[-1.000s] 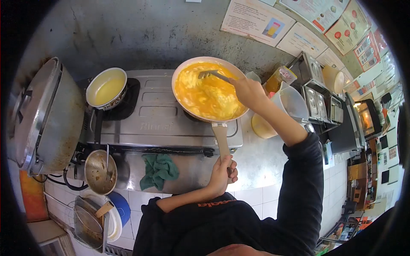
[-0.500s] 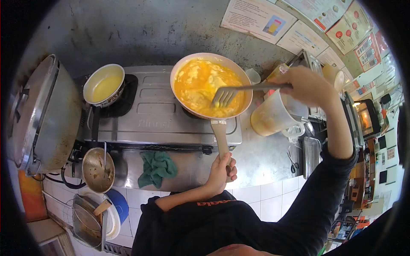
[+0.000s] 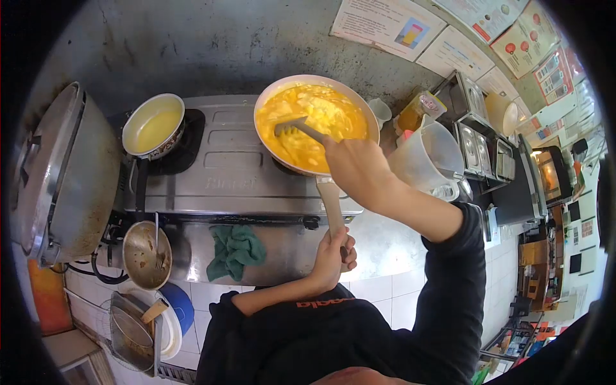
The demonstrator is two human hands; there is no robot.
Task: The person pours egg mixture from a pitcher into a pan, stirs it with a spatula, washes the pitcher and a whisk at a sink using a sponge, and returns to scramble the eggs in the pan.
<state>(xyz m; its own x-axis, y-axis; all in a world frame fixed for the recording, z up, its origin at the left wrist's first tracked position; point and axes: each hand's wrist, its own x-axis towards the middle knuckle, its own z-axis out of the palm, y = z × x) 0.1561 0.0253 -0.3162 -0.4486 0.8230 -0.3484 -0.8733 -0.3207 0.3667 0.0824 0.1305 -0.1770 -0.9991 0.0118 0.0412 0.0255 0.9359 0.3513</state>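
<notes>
A frying pan [image 3: 330, 186] sits on the right burner of the stove, its handle pointing toward me. My left hand [image 3: 333, 262] is wrapped round the end of that handle. In the pan lie yellow, partly set eggs [image 3: 314, 115], still liquid in places. A slotted spatula [image 3: 296, 124] dips its head into the eggs on the pan's left side. My right hand [image 3: 359, 168] grips the spatula's handle above the pan's lower right rim, and the fingers partly cover the handle.
A small saucepan [image 3: 154, 128] with yellow liquid stands on the left burner, beside a large lidded pot [image 3: 67, 173]. A green cloth [image 3: 236, 252] and a bowl with a fork [image 3: 147, 255] lie in front of the stove [image 3: 231, 186]. A plastic jug [image 3: 427, 154] stands at right.
My right hand has moved left and down with the spatula, whose head went from the pan's lower right to its left side. My left hand has stayed on the handle.
</notes>
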